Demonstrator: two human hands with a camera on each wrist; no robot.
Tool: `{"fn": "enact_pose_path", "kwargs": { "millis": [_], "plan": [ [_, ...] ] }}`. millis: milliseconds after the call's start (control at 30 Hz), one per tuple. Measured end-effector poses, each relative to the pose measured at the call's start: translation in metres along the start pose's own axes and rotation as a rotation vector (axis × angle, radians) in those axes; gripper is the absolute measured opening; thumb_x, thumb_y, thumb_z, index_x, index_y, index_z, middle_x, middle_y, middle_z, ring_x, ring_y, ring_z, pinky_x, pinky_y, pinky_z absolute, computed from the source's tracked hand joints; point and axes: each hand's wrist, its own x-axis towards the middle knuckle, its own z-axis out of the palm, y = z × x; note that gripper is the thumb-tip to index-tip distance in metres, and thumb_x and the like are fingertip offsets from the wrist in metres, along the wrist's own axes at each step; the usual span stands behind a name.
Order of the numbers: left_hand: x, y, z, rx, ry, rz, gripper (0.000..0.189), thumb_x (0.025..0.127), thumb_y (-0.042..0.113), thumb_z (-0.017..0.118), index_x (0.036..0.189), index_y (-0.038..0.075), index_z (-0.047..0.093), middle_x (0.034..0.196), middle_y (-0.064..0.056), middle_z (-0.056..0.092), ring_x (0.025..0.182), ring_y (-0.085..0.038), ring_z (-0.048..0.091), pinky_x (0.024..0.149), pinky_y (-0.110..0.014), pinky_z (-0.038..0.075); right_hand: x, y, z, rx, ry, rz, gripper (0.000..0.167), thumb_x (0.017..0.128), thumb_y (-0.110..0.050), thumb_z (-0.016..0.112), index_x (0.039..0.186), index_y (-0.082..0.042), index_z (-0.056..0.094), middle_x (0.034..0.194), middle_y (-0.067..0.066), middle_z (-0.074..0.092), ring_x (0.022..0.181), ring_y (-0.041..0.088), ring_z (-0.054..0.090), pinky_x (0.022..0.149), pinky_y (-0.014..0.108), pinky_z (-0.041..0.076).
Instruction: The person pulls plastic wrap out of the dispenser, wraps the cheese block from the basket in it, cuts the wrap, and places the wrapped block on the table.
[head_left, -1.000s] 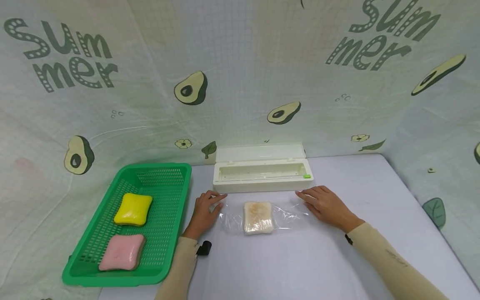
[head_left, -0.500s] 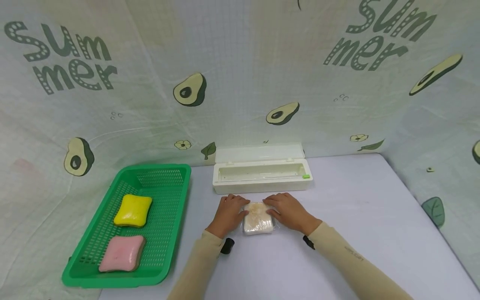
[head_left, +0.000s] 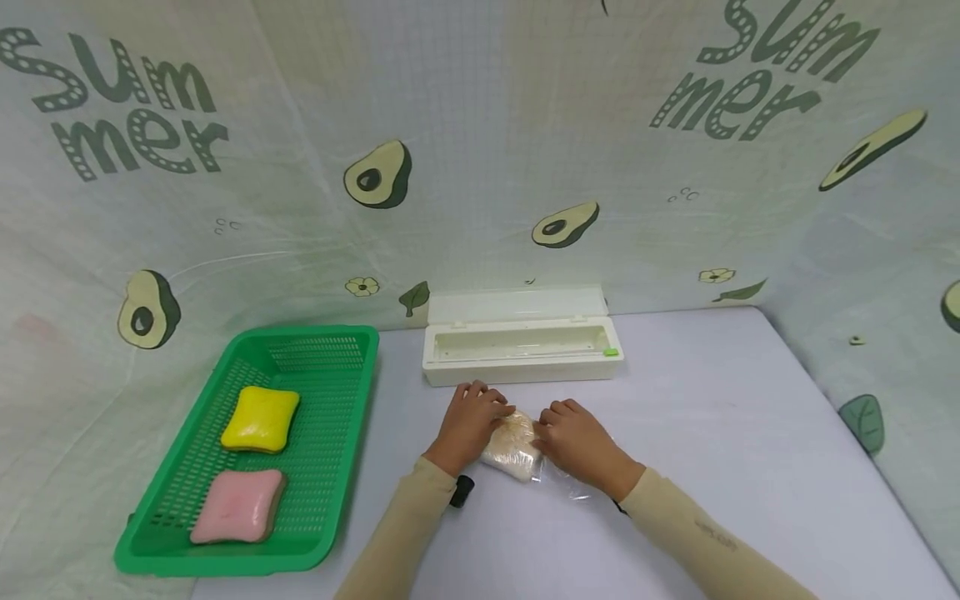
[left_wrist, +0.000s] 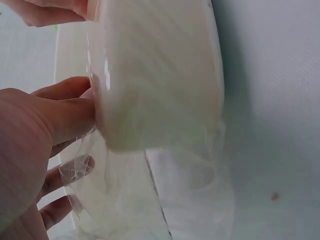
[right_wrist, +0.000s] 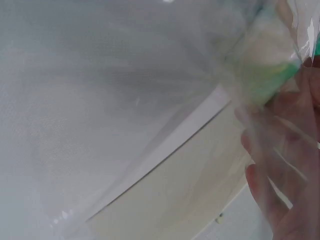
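Note:
A square, toast-coloured slice of bread, wrapped in clear plastic film, is tilted between my two hands. My left hand grips its upper left edge through the film. In the left wrist view, thumb and index finger pinch the bread, while the other fingers spread behind loose film. My right hand pinches the wrapped bread's right edge. The right wrist view shows film draped over the right hand, partly hiding its fingertips.
Behind the hands stands a long white film dispenser box, its lid raised. On the left, a green basket holds a yellow pillow-shaped piece and a pink one. A printed cloth hangs behind the table.
My hands have come inward from the film's two ends to the bread's edges. The bread, flat before, is now turned and tilted, and loose film trails to the lower right.

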Motion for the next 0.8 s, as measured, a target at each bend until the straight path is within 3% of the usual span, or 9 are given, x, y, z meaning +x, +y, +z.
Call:
{"fn": "enact_pose_path", "kwargs": {
  "millis": [133, 300, 400, 600, 700, 800],
  "plan": [
    [0.005, 0.003, 0.003, 0.114, 0.033, 0.072, 0.026, 0.100, 0.019, 0.071, 0.119, 0.034, 0.082, 0.123, 0.010, 0.073, 0.120, -0.017, 0.058, 0.109, -0.040, 0.042, -0.005, -0.007, -0.005, 0.006, -0.017, -0.013, 0.020, 0.090, -0.029, 0.084, 0.088, -0.011, 0.077, 0.085, 0.000, 0.070, 0.084, 0.019, 0.062, 0.084, 0.036, 0.052],
    [0.005, 0.006, 0.007, 0.173, 0.085, 0.131, 0.031, 0.099, 0.013, 0.071, 0.118, 0.035, 0.081, 0.129, 0.010, 0.069, 0.126, -0.016, 0.055, 0.110, -0.038, 0.042, -0.014, -0.008, -0.009, 0.161, -0.064, 0.054, 0.010, 0.096, -0.021, 0.075, 0.097, -0.013, 0.081, 0.092, -0.003, 0.074, 0.090, 0.018, 0.064, 0.086, 0.039, 0.053],
    [0.000, 0.004, 0.008, 0.119, 0.144, 0.134, 0.028, 0.099, 0.014, 0.073, 0.119, 0.032, 0.080, 0.129, 0.009, 0.068, 0.126, -0.016, 0.056, 0.110, -0.038, 0.043, -0.022, -0.004, -0.009, 0.247, -0.069, 0.086, 0.016, 0.091, -0.010, 0.077, 0.107, -0.010, 0.079, 0.103, -0.001, 0.074, 0.097, 0.019, 0.066, 0.088, 0.041, 0.054],
    [-0.023, -0.003, 0.005, -0.122, 0.270, 0.155, 0.027, 0.093, 0.007, 0.080, 0.116, 0.023, 0.081, 0.122, 0.003, 0.072, 0.119, -0.021, 0.061, 0.104, -0.042, 0.046, -0.045, 0.002, -0.004, 0.311, -0.057, 0.018, 0.069, 0.078, -0.009, 0.090, 0.139, -0.007, 0.057, 0.138, 0.010, 0.061, 0.119, 0.027, 0.062, 0.098, 0.045, 0.054],
    [-0.037, -0.003, 0.003, -0.174, 0.253, 0.169, 0.028, 0.089, 0.001, 0.081, 0.110, 0.020, 0.080, 0.120, 0.002, 0.072, 0.118, -0.022, 0.062, 0.102, -0.044, 0.048, -0.053, 0.001, -0.001, 0.342, -0.088, -0.002, 0.087, 0.076, -0.018, 0.095, 0.150, -0.011, 0.048, 0.150, 0.013, 0.053, 0.128, 0.030, 0.058, 0.104, 0.048, 0.052],
    [-0.051, -0.002, 0.003, -0.186, 0.165, 0.186, 0.031, 0.085, -0.004, 0.078, 0.104, 0.019, 0.072, 0.120, 0.003, 0.069, 0.118, -0.022, 0.060, 0.102, -0.044, 0.048, -0.056, 0.000, 0.001, 0.358, -0.083, -0.029, 0.090, 0.073, -0.023, 0.097, 0.150, -0.016, 0.049, 0.153, 0.011, 0.050, 0.129, 0.030, 0.057, 0.104, 0.049, 0.052]
  ]
}}
